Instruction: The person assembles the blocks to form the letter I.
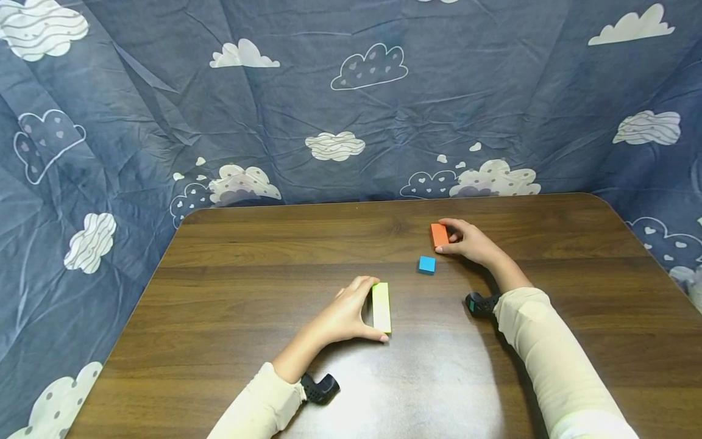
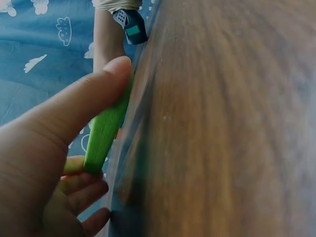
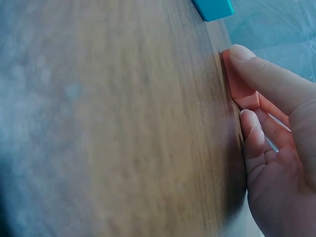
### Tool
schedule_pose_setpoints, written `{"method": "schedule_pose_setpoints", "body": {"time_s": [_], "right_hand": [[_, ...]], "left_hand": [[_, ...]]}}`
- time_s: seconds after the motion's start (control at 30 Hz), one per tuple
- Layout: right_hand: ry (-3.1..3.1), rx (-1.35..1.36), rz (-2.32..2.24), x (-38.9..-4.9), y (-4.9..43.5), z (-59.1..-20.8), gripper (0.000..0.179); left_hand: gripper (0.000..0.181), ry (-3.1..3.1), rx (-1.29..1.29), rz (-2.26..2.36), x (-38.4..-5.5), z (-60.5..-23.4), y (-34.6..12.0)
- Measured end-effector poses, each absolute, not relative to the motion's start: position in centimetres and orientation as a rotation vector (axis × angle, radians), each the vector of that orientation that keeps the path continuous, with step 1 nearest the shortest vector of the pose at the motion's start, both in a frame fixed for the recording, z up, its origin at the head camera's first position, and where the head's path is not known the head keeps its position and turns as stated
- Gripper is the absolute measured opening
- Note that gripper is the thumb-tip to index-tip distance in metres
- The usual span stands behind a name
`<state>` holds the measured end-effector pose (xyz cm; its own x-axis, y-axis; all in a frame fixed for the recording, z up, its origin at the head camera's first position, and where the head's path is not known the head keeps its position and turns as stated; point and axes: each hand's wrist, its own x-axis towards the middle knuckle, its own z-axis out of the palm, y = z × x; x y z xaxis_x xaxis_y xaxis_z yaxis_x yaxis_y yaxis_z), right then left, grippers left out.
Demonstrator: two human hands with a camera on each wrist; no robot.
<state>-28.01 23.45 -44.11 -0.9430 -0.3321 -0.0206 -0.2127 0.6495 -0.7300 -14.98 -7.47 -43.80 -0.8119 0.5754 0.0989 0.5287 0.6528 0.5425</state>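
A long yellow-green block (image 1: 381, 308) lies near the middle of the wooden table, and my left hand (image 1: 348, 312) pinches it by its two ends between thumb and fingers. In the left wrist view the same green block (image 2: 105, 133) spans from the thumb tip to the fingers. Farther back and to the right, my right hand (image 1: 470, 242) pinches a shorter orange block (image 1: 439, 235) end to end. The right wrist view shows the orange block (image 3: 239, 81) low against the tabletop, thumb on one end. A small blue block (image 1: 426, 264) sits just in front of the orange one, untouched.
The brown wooden table (image 1: 247, 262) reaches back to a dark blue cloth (image 1: 307, 97) with white cloud prints, which hangs behind it and at both sides. A black wrist camera (image 1: 320, 389) is strapped on the left wrist, and another black camera (image 1: 481, 304) on the right.
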Motion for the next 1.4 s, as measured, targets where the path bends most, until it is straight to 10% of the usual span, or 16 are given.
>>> {"method": "schedule_pose_setpoints", "body": {"time_s": [0.53,0.93,1.4], "right_hand": [[2.705,-0.422,-1.296,-27.5,23.4,-43.7,0.068],[2.617,-0.409,-1.488,-26.4,23.7,-43.0,0.07],[2.785,-0.66,-1.467,-22.2,21.8,-39.7,0.065]], "left_hand": [[0.109,2.74,0.873,0.816,-15.2,-44.3,-7.8],[0.066,2.699,0.879,1.083,-15.4,-44.9,-8.8],[0.06,2.722,0.914,1.097,-15.7,-45.1,-8.9]]}}
